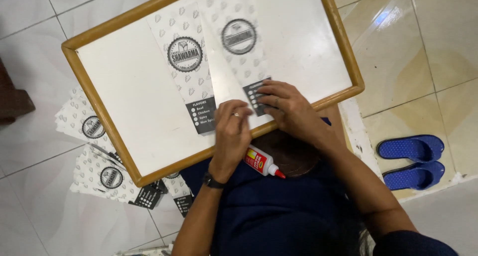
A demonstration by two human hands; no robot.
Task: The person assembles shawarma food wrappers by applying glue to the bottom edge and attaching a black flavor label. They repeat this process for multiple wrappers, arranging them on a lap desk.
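Both hands, left hand [230, 131] and right hand [289, 109], press flat-fingered on a printed paper sleeve [244, 52], grasping nothing; glue bottle [263, 162] set aside, finished sleeves [102, 169] stacked left.

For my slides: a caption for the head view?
Both hands press a printed paper sleeve on a wood-framed white board.

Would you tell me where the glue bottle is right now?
In the head view, the glue bottle lies on the person's lap, just below the wooden tray's near edge, beside the left hand.
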